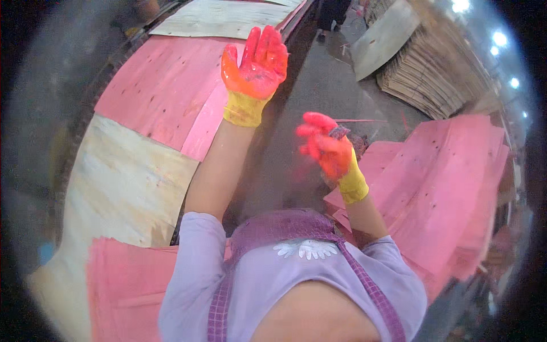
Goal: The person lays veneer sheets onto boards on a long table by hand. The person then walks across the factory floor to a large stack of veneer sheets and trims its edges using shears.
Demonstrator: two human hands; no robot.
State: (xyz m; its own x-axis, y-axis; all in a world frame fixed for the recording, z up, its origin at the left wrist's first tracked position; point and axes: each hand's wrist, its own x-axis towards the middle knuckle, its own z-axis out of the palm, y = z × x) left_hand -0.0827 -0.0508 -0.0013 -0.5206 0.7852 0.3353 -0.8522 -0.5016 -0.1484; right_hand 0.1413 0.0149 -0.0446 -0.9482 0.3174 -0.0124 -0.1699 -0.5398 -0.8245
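Observation:
My left hand [253, 68], in a red glove with yellow cuff, is raised open and palm up over the edge of a pink veneer stack [142, 97]; I cannot tell if it touches. A pale, mottled sheet [125, 188] lies on that side. My right hand [330, 148], gloved the same way, is in mid-air left of another pink sheet pile [433, 199]. Its fingers are loosely bent and blurred. A small dark, rough piece [339, 132] shows at its fingers; I cannot tell whether it is held.
A whitish sheet [211, 20] tops the far-left stack. Grey floor [307, 85] runs between the piles, with a person's dark-clothed legs [330, 17] at its far end. Tan veneer stacks [427, 74] stand at the back right. More pink sheets [125, 290] lie near my left side.

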